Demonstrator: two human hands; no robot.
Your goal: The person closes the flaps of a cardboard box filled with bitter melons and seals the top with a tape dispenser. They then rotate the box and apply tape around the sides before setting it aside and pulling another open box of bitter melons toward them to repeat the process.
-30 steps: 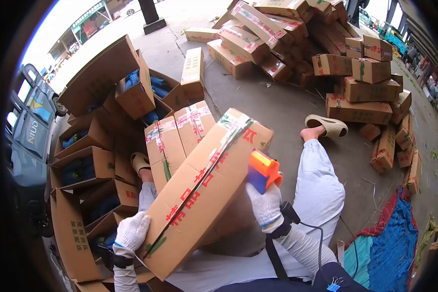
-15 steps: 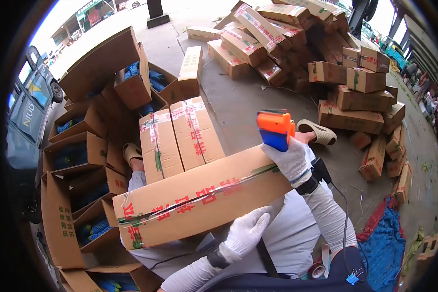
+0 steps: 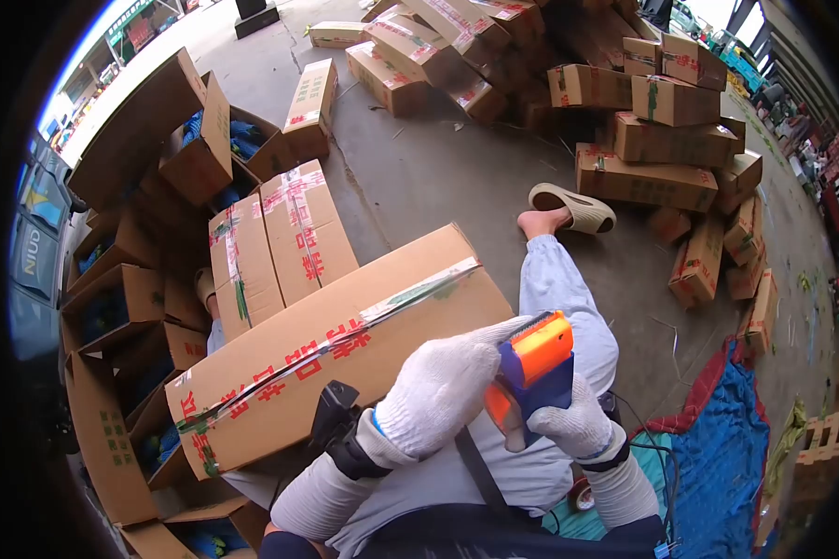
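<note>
My right hand [image 3: 580, 424], in a white knit glove, grips an orange and blue tape dispenser [image 3: 543, 373] above my lap. My left hand [image 3: 443, 391], gloved alike, reaches across to the dispenser's toothed front edge. Its fingers are pressed together there, and what lies between them is hidden. A long cardboard carton [image 3: 298, 373] with red lettering lies slanted across my legs, left of the dispenser. A shiny strip of tape [image 3: 424, 287] runs along its seam. Two closed cartons [image 3: 308, 228] lie side by side beyond it.
Open cartons [image 3: 121, 298] with blue-netted contents stand along my left. Closed cartons [image 3: 667, 144] are piled at the back and right. A blue tarp [image 3: 718, 466] lies at the lower right, near a tape roll [image 3: 583, 494]. A parked vehicle [image 3: 37, 242] stands far left.
The dispenser has come down from the carton's right end towards my lap and turned. My left hand has moved from the carton's near side up to the dispenser. The view has shifted right.
</note>
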